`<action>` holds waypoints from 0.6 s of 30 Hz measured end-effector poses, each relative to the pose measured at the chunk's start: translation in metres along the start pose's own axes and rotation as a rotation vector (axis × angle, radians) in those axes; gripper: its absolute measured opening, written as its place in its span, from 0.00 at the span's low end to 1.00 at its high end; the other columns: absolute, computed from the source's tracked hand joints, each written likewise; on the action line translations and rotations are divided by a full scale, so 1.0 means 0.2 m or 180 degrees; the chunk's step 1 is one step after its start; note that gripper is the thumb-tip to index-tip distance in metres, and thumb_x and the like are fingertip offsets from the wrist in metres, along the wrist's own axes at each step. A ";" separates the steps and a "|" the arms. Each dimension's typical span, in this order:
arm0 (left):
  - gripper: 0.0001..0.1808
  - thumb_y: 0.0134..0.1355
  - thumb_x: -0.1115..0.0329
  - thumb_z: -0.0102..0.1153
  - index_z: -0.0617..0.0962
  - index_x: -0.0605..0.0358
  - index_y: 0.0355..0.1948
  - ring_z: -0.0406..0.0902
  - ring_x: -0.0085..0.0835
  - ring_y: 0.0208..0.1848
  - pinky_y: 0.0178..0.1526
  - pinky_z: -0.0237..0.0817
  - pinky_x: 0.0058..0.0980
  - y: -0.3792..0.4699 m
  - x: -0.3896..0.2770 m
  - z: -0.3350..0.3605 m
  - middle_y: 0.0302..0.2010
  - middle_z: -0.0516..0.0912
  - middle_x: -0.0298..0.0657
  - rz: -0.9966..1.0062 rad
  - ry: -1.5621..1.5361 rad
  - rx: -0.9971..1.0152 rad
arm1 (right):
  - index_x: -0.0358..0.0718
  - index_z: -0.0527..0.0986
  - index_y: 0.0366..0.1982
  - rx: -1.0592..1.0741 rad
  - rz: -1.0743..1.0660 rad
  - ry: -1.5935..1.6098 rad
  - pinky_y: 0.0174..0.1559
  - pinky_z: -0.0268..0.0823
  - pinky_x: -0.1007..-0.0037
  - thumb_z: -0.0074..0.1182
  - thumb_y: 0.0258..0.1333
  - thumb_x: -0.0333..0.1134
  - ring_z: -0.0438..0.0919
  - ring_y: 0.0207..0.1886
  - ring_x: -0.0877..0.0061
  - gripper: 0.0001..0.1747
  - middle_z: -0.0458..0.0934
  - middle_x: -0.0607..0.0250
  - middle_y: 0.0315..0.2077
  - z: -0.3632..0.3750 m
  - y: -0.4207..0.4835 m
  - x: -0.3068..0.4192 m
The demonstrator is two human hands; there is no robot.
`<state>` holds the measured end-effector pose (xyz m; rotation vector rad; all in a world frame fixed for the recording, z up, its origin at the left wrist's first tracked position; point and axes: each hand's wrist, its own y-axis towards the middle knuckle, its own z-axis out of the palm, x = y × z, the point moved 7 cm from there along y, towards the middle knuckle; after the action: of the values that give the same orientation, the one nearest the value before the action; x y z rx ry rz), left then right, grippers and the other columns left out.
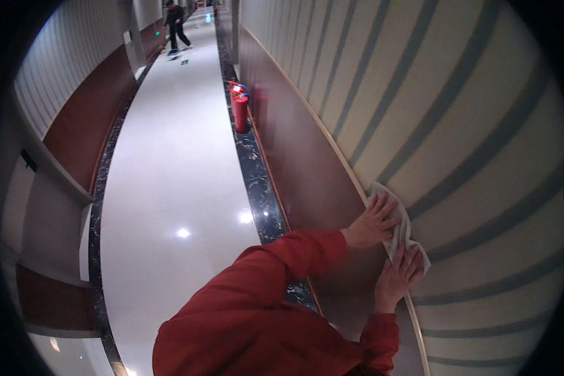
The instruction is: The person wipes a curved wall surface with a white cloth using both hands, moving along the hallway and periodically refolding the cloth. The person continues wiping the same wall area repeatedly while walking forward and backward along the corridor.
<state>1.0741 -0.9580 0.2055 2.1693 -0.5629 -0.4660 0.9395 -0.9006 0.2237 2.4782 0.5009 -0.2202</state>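
Observation:
A white cloth lies against the striped wallpaper, along the pale trim rail at its lower border. My left hand presses the cloth's upper part with fingers spread. Just below it, my right hand holds the other end of the cloth to the wall, fingers extended. Parts of the cloth are hidden beneath both palms. Red sleeves cover both my arms.
Dark red wall panelling runs below the rail. Red fire extinguishers stand on the black marble floor border. Farther along the glossy white corridor floor, a person in dark clothes is on foot. Doors line the left side.

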 end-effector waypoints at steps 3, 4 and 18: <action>0.31 0.58 0.53 0.54 0.66 0.43 0.63 0.37 0.64 0.71 0.67 0.28 0.62 0.04 0.02 -0.04 0.70 0.46 0.55 -0.0095 -0.0233 -0.0096 | 0.51 0.55 0.67 -0.0230 0.0022 0.0072 0.65 0.42 0.51 0.41 0.64 0.41 0.52 0.69 0.58 0.30 0.50 0.55 0.68 -0.10 0.05 -0.03; 0.30 0.58 0.52 0.54 0.68 0.42 0.62 0.37 0.63 0.71 0.67 0.29 0.62 0.07 0.04 -0.05 0.70 0.48 0.53 -0.0230 -0.0349 0.0014 | 0.51 0.55 0.67 -0.0300 0.0100 0.0006 0.65 0.42 0.51 0.41 0.64 0.42 0.51 0.69 0.58 0.30 0.50 0.55 0.68 -0.16 0.08 -0.05; 0.29 0.66 0.45 0.40 0.56 0.26 0.68 0.29 0.54 0.73 0.68 0.22 0.60 1.19 0.09 -0.81 0.73 0.38 0.45 0.0561 0.0147 -0.0958 | 0.59 0.52 0.68 -0.1886 0.0267 -0.0948 0.65 0.43 0.50 0.42 0.63 0.45 0.48 0.70 0.60 0.32 0.49 0.59 0.68 -1.06 0.80 -0.23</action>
<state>1.1156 -0.9979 0.4890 1.8222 -0.6106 -0.3775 0.9708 -0.9114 0.4912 1.8442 0.2807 -0.3442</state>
